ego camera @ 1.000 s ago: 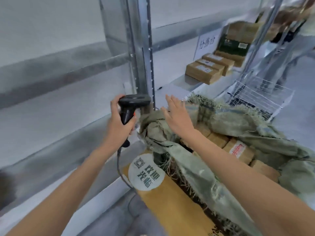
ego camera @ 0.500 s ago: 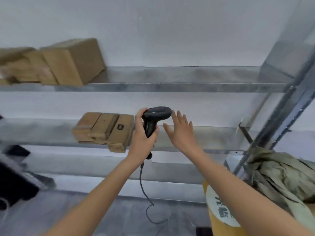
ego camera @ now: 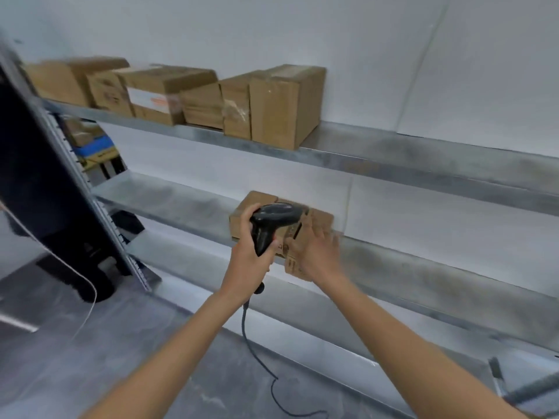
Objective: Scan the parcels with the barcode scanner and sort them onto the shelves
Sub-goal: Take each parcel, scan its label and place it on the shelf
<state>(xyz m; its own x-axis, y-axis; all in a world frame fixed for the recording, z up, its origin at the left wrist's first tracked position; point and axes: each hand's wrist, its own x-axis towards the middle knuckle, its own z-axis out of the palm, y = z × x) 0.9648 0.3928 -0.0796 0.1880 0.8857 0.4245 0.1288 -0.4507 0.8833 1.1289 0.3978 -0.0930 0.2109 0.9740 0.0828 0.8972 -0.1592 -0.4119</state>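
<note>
While the left hand (ego camera: 248, 261) grips the scanner (ego camera: 273, 223), right-hand fingers (ego camera: 325, 237) spread.

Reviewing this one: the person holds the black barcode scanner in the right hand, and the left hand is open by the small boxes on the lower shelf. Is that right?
Not quite: the hands are swapped. In the head view the barcode scanner is gripped by the left hand, while the right hand is the open one, by the small boxes on the lower shelf.
</note>
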